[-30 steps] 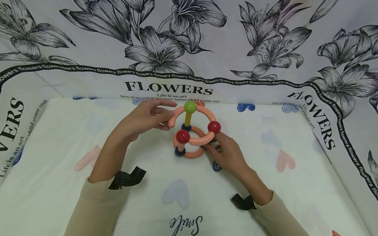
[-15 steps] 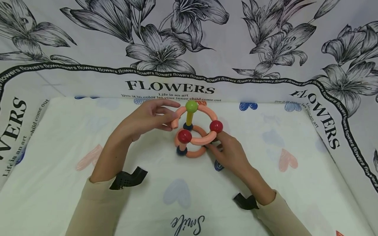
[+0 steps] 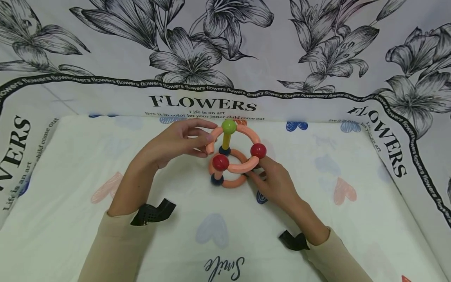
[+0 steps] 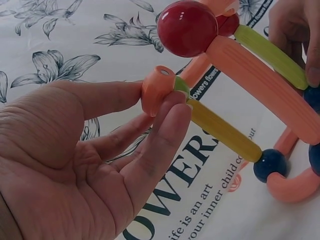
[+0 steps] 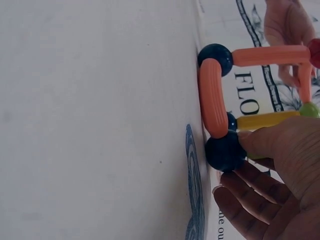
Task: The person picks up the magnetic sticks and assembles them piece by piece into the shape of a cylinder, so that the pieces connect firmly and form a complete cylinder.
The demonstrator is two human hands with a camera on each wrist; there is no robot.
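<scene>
A frame of magnetic rods and balls stands on the white cloth in the head view. Its lower ring of curved orange rods (image 3: 234, 183) has dark blue balls (image 5: 225, 151). Above it are two red balls (image 3: 258, 150) and a green ball (image 3: 229, 126), the latter on a yellow rod (image 4: 227, 131). My left hand (image 3: 170, 141) pinches a short curved orange rod (image 4: 156, 92) between thumb and fingers, at the green ball; the rod's other end is free. Low on the right side, my right hand (image 3: 276, 184) grips a dark blue ball at the base, thumb on top in its wrist view.
The white cloth (image 3: 169, 250) carries printed hearts and the word Smile. Behind it hangs or lies a floral cloth (image 3: 267, 66) with black lettering. A black strap end (image 3: 153, 212) sticks out at the left wrist, another black strap end (image 3: 293, 240) at the right.
My left hand has shifted slightly right with the curved orange rod. The right hand keeps its grip at the base, and the whole view has drifted a little.
</scene>
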